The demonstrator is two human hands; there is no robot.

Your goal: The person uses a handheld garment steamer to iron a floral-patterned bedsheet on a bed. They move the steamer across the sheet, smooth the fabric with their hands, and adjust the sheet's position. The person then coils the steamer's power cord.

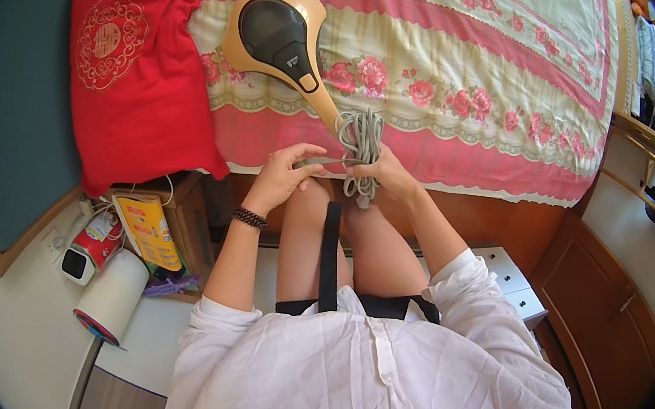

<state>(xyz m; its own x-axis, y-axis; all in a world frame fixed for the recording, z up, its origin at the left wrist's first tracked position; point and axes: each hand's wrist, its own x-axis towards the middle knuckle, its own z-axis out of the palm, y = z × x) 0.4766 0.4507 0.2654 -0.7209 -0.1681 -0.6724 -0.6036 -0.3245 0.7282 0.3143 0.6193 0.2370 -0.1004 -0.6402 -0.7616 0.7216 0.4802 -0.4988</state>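
A gold handheld bed vacuum (309, 12) with a dark see-through window lies on the flowered bed cover, its handle pointing toward me. Close to the handle's end is a bundle of looped grey power cord (365, 130), gripped near its lower part by my right hand (391, 172). The plug end seems to hang below that hand, over my knee. To the left, my left hand (279, 179) pinches a stretch of the same cord, which runs across to the bundle. Its fingers are curled, with the thumb underneath.
The bed (442, 68) fills the far side, with a red pillow (146, 128) at its left. A wooden nightstand (186, 222) beside it has a yellow packet (149, 230) and a white cylinder (114, 296) nearby. A white drawer unit (503, 273) stands right of my legs.
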